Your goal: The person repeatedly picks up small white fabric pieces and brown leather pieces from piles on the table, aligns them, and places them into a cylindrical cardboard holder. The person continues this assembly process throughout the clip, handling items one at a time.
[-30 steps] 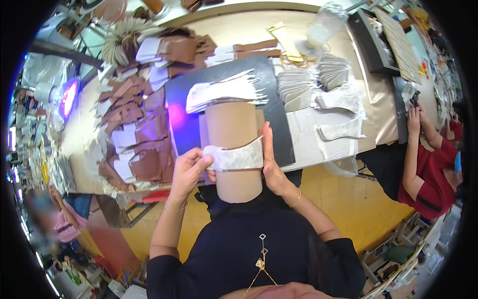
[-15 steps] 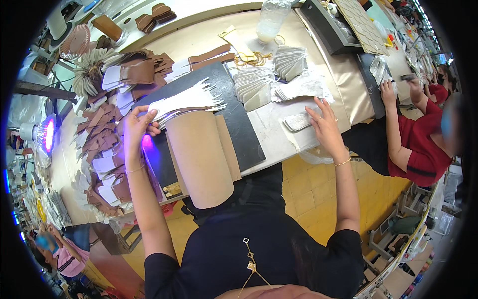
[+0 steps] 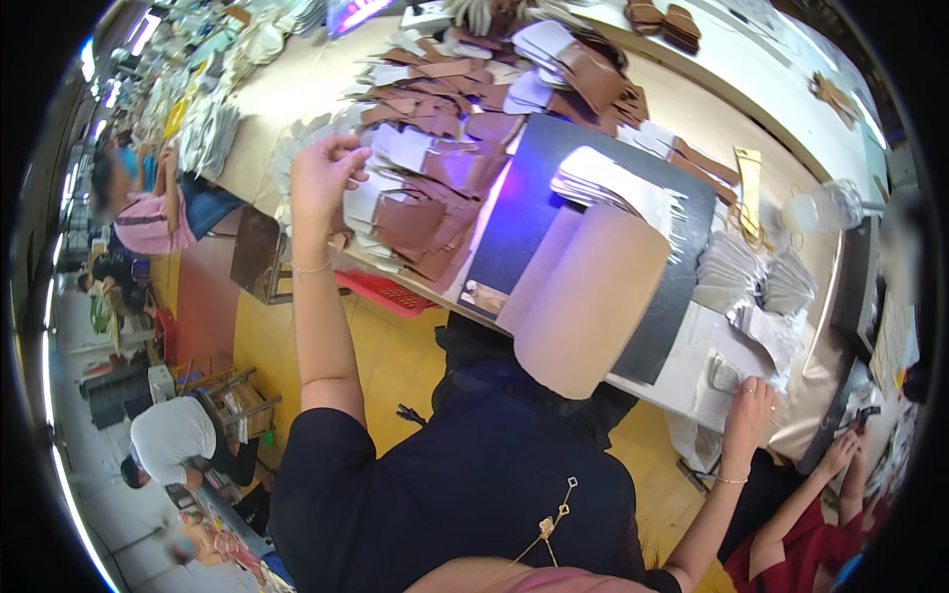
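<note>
My left hand (image 3: 331, 176) is raised over the left part of the table, its fingers loosely bent and apart with nothing visible between them. Beside it lie piles of brown and white leather-like cut pieces (image 3: 410, 222). My right hand (image 3: 751, 410) is low at the table's right front edge, fingers curled in; what they may hold is hidden. Close to it lies a small pale block (image 3: 722, 374). Between my hands, a curved tan sheet (image 3: 593, 306) hangs over the front of a black board (image 3: 529, 217). A fanned stack of white strips (image 3: 608, 183) lies at the sheet's upper end.
Fanned grey pieces (image 3: 732, 272), a clear plastic bottle (image 3: 822, 208) and a yellow strip (image 3: 748, 188) are on the right of the table. Under the table's left edge is a red basket (image 3: 386, 292). A co-worker in a red top (image 3: 806, 544) sits close on my right.
My view has swung left. My left hand has left the white strips and moved to the leather piles. My right hand has come down by the pale block, fingers now curled.
</note>
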### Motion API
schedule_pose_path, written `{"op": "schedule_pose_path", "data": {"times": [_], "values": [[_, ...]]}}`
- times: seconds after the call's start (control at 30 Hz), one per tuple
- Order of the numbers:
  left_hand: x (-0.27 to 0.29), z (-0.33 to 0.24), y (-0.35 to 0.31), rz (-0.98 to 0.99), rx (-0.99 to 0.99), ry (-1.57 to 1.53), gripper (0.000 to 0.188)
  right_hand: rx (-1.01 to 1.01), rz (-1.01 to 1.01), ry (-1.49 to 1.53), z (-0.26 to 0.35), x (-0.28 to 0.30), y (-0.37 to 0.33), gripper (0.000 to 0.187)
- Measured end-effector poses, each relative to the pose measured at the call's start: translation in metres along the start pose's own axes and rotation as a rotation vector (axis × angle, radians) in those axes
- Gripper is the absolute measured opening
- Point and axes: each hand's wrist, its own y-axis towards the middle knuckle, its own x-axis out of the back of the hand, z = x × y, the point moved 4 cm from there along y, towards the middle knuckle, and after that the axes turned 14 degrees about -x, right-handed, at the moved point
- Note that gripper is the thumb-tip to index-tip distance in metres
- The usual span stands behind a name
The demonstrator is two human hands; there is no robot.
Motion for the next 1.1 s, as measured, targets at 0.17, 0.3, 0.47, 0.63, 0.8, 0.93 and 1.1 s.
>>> {"op": "schedule_pose_path", "data": {"times": [0.17,0.3,0.47,0.63,0.8,0.93,1.1], "values": [[-0.019,0.012,0.003,0.01,-0.177,0.316,0.029,-0.176,0.336,0.227,-0.006,0.009,0.005,0.015],[-0.048,0.014,0.027,0.022,-0.352,0.518,0.033,-0.025,0.336,0.288,0.014,0.031,-0.003,0.019],[-0.071,0.024,0.042,0.262,-0.322,0.802,0.047,-0.097,0.361,0.466,0.036,0.052,-0.012,0.043],[-0.078,0.013,0.033,0.257,-0.361,0.827,0.039,-0.1,0.346,0.522,0.055,0.063,-0.011,0.037],[-0.089,-0.002,0.015,0.297,-0.431,0.806,0.026,-0.061,0.319,0.572,0.07,0.067,-0.006,0.03],[-0.082,-0.009,0.014,0.209,-0.48,0.714,0.028,-0.061,0.337,0.658,0.078,0.067,-0.001,0.021],[-0.074,-0.013,0.004,0.105,-0.502,0.762,0.032,-0.091,0.317,0.708,0.08,0.066,0.003,0.017]]}}
